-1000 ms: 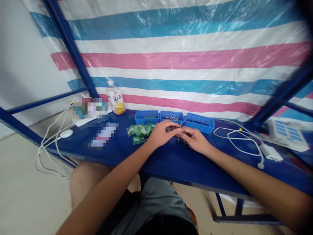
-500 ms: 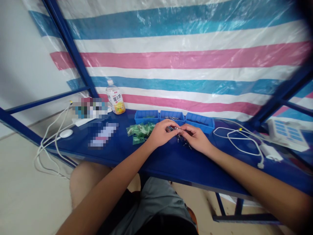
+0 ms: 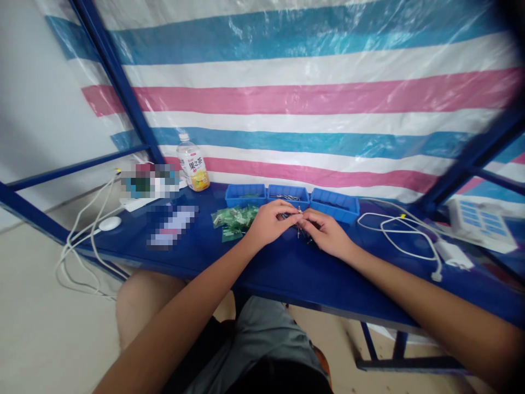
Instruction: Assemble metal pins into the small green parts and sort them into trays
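My left hand [image 3: 270, 223] and my right hand [image 3: 330, 235] meet over the blue table, thumbs and fingertips pinched together. A small, thin metal piece [image 3: 299, 210] sticks up between the fingertips; its exact kind is too small to make out. Under the fingers lie several dark, thin metal pieces [image 3: 301, 233], partly hidden by both hands. Beside my left hand is a heap of small green plastic bags [image 3: 234, 223]. Just behind the hands stand a left blue bin [image 3: 246, 202], a middle blue bin [image 3: 306, 203] holding thin metal pieces, and a right blue bin [image 3: 336, 212] with dark contents.
A drink bottle [image 3: 192, 164] stands at the back left, near a blurred-out pack. White cables [image 3: 389, 230] with an adapter [image 3: 453, 255] lie on the right, before a white device with blue keys [image 3: 484, 221]. Blue frame posts [image 3: 118, 87] flank the striped sheet.
The small metal piece now stands up more visibly between the fingertips. My right-hand fingers have shifted slightly; both arms stay in nearly the same place.
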The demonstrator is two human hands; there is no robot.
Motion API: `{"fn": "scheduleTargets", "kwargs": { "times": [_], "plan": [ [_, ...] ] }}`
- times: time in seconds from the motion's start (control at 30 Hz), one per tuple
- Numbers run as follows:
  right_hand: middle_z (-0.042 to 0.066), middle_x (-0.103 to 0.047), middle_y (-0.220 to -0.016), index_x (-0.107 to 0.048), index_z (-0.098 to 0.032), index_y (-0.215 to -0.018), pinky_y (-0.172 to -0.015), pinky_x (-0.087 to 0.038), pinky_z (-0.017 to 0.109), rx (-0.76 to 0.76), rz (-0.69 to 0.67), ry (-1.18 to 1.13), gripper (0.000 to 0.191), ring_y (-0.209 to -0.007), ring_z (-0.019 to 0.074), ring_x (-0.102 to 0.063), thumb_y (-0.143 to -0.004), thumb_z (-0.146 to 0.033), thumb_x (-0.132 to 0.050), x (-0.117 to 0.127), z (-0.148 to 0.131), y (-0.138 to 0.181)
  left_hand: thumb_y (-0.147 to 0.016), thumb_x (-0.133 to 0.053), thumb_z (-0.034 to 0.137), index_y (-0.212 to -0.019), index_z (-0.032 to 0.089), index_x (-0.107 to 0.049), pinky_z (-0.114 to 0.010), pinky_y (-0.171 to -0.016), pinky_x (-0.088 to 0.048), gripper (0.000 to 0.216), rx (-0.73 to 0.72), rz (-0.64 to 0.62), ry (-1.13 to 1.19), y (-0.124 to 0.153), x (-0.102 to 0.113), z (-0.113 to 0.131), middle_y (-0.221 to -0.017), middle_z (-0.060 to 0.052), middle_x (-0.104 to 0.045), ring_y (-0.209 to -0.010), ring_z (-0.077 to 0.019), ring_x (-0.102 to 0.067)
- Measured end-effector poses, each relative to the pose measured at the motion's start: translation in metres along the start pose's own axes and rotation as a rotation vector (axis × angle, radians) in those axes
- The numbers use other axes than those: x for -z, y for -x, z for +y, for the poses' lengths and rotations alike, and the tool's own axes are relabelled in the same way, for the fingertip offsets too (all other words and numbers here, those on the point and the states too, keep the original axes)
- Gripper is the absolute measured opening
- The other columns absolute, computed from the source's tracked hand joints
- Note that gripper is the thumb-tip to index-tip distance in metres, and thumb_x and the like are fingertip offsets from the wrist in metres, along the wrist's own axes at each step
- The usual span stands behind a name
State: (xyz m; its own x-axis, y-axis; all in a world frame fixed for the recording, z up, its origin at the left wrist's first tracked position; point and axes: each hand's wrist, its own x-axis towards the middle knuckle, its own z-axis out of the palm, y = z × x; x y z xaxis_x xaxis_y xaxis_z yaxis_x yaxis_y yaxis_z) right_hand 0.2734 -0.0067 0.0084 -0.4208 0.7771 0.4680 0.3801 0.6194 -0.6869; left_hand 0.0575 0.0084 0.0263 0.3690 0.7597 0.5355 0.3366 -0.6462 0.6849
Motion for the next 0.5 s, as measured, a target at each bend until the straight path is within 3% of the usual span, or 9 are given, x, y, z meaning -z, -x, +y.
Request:
{"fn": "scheduleTargets", "kwargs": {
  "times": [0.23, 0.37, 0.43, 0.5],
  "plan": [
    [0.003, -0.073, -0.087, -0.074, -0.020, -0.103, -0.066, -0.045, 0.030, -0.199, 0.108, -0.137, 0.043, -0.071, 0.0175, -0.059, -0.102, -0.058, -0.055, 0.003, 0.019, -0.020, -0.098, -0.061, 0.021, -0.108, 0.021, -0.078, -0.033, -0.084, -0.059, 0.019, 0.010, 0.091, -0.264, 0.002, 0.000, -0.001, -0.105, -0.006, -0.076, -0.092, -0.0192, -0.071],
    [0.003, -0.072, -0.071, -0.077, -0.018, -0.086, -0.058, -0.042, 0.031, -0.314, 0.166, 0.012, 0.053, -0.057, 0.0166, -0.055, -0.100, -0.064, -0.054, 0.007, 0.021, -0.031, -0.099, -0.057, 0.018, -0.110, 0.021, -0.075, -0.034, -0.088, -0.058, 0.021, 0.012, 0.156, -0.284, 0.001, 0.003, -0.003, -0.108, -0.005, -0.076, -0.094, -0.0199, -0.071],
    [0.003, -0.072, -0.068, -0.077, -0.018, -0.080, -0.059, -0.045, 0.032, -0.271, 0.152, 0.114, 0.052, -0.058, 0.0186, -0.059, -0.101, -0.060, -0.055, 0.008, 0.018, -0.030, -0.100, -0.055, 0.017, -0.111, 0.021, -0.074, -0.035, -0.090, -0.058, 0.023, 0.013, 0.171, -0.273, 0.001, 0.004, -0.004, -0.109, -0.006, -0.076, -0.097, -0.0209, -0.071],
    [0.005, -0.076, -0.079, -0.078, -0.020, -0.087, -0.068, -0.050, 0.035, -0.099, 0.082, 0.214, 0.039, -0.070, 0.0223, -0.067, -0.101, -0.051, -0.059, 0.008, 0.013, -0.026, -0.100, -0.053, 0.016, -0.111, 0.021, -0.074, -0.036, -0.091, -0.058, 0.024, 0.013, 0.178, -0.263, 0.000, 0.005, -0.004, -0.110, -0.006, -0.076, -0.101, -0.0220, -0.071]
  ]
}}
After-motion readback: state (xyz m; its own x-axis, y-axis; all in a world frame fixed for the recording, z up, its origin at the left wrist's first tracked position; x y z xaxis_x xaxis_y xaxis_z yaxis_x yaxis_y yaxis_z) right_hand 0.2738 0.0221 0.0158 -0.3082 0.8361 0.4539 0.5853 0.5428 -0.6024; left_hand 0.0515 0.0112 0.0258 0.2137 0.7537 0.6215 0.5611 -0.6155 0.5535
